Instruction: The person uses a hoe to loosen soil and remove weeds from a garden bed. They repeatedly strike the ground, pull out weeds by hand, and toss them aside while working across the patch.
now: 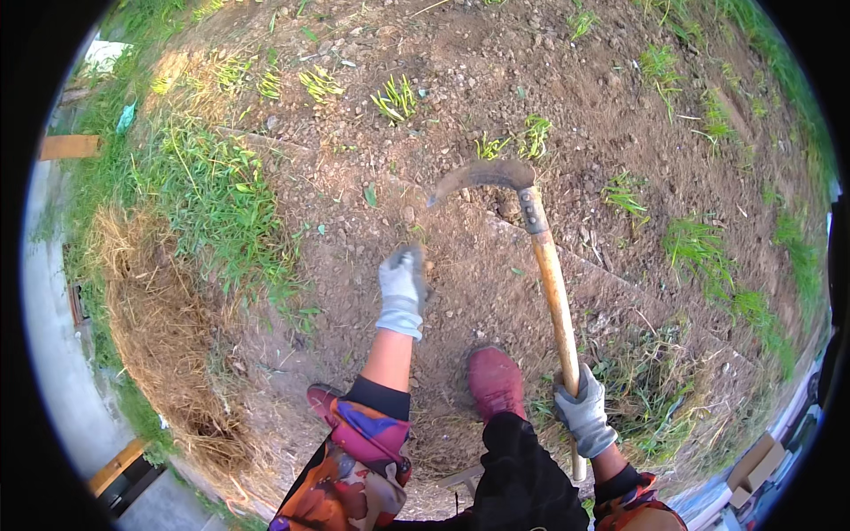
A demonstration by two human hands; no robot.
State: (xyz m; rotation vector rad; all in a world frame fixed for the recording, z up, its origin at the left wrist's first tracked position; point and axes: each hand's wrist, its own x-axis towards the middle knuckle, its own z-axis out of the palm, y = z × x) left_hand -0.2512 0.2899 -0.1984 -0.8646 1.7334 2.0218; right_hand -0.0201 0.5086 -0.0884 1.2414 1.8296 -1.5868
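Observation:
My right hand [586, 410], in a grey-white work glove, is closed round the lower part of the wooden handle of a sickle [556, 292]. The handle rises away from me, and its curved metal blade, riveted on by a metal socket, points left above the soil. My left hand [402, 282], gloved too, hangs over bare soil left of the handle. Its fingers look curled but are blurred, and whether anything is in them cannot be told. Beyond the blade stand small tufts of green shoots [506, 143].
A heap of dry straw [159, 332] and green weeds [219, 192] lie at the left. Pulled weeds [654, 391] lie right of my right hand. More green tufts [697, 249] grow at the right. An open cardboard box [757, 468] is at the lower right.

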